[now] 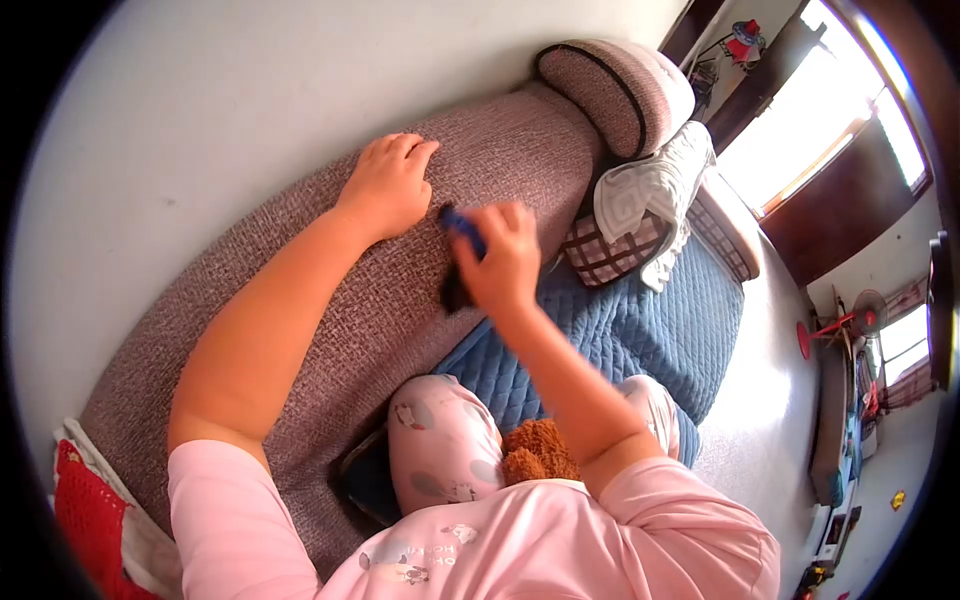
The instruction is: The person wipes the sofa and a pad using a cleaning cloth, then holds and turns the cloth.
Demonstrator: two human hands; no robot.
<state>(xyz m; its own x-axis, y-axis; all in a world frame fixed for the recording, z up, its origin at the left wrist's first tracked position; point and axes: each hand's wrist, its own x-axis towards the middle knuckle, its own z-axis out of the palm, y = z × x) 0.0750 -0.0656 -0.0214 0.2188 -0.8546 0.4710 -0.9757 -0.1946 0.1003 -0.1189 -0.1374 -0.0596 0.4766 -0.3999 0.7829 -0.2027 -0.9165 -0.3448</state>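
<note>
My right hand (497,255) is wrapped round what looks like a brush (466,232), blue on top and dark underneath, held against the front of the brown woven sofa backrest (330,310). Motion smears both this hand and the brush, so the brush's finer shape is unclear. Higher up and to the left, my left hand (388,187) lies on the top of the backrest with bent fingers and holds nothing. A blue quilted cover (640,325) spreads over the seat beneath me.
A rounded sofa cushion (620,95) sits at the far end, near a white patterned cloth (650,185) draped over a checked cushion (610,245). Brown fluffy material (540,450) rests between my legs. Red fabric (90,505) hangs lower left; a red fan (845,320) stands right.
</note>
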